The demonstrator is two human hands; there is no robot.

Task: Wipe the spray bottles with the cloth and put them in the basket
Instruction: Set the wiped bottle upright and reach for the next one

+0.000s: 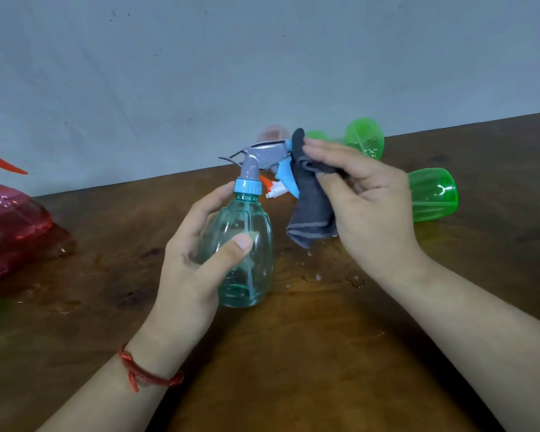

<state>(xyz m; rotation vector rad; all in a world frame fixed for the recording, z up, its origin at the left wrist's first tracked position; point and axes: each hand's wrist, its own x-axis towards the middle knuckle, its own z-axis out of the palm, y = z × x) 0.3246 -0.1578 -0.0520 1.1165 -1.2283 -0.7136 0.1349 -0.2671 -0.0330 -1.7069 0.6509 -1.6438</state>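
While fingers of the left hand (194, 269) wrap the clear teal spray bottle (250, 269), steadying it upright on the near worktop (293, 353), the right hand (368, 207) pinches the grey cloth (312, 213) against its trigger head (267, 154); basket unseen.

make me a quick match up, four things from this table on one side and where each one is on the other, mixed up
Things:
1. teal spray bottle
2. grey cloth
3. red spray bottle
4. nearer green bottle

Places:
A. lying on its side on the table
B. upright, gripped by the left hand
C. at the far left edge of the view
D. held in the right hand against the trigger head

Pairs: 1-B, 2-D, 3-C, 4-A
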